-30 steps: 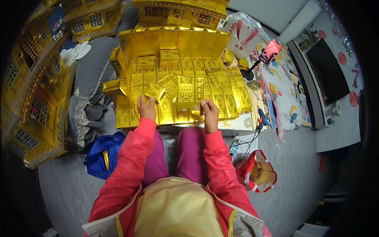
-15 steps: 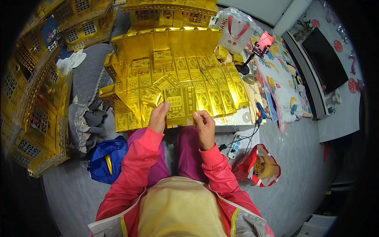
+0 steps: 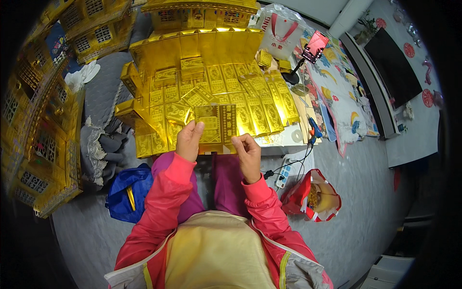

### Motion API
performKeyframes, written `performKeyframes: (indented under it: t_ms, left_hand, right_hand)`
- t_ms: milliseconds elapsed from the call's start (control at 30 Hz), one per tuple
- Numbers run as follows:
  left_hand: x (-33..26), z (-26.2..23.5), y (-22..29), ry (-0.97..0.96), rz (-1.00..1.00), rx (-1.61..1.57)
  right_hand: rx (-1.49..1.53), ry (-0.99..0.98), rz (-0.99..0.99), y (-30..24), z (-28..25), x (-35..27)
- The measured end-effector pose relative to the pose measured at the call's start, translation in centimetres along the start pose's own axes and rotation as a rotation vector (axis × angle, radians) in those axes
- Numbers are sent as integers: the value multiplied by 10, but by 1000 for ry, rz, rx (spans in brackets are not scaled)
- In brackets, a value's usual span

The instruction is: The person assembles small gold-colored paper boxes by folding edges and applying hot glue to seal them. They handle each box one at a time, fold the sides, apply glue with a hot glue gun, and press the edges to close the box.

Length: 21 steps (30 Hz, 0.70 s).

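I hold a flat gold foil paper sheet [image 3: 215, 126] upright before me with both hands. My left hand [image 3: 188, 140] pinches its left edge and my right hand [image 3: 248, 151] grips its lower right corner. Behind the sheet, a low table [image 3: 284, 139] is covered with rows of folded gold paper bars [image 3: 250, 103] and a few gold boxes [image 3: 191, 65]. Both sleeves are red and my legs are in purple trousers.
Gold paper houses [image 3: 38, 135] stand along the left and at the back. A blue bag [image 3: 129, 192] lies left of my knee, a red bag [image 3: 315, 195] to the right. A power strip [image 3: 284, 174], a phone on a stand [image 3: 315, 45], a white gift bag [image 3: 281, 31] are nearby.
Both hands drew back from the table toward me and came closer together. The gold sheet has been lifted off the rows and now stands raised between my hands.
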<state>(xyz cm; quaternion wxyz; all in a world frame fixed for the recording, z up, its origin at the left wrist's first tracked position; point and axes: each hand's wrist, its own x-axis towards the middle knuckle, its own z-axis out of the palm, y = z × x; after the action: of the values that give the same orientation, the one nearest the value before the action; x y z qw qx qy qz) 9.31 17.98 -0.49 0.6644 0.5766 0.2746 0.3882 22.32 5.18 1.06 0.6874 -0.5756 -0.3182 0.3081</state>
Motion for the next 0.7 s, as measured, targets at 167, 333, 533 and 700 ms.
performKeyframes:
  t_ms: [167,333,533,700]
  left_hand:
    - [4,4,1,28,3,-104]
    - [17,-11,-15,83,47,114]
    - [25,-13,-21,45,37,210]
    - [28,3,-10,-33,48,105]
  right_hand:
    - [-133,-170,78,6,-7,-6]
    - [-128,-100,147,28,-39,-4]
    - [-335,372,62,51,-130,19]
    - [-307,446,58,55,-157,34]
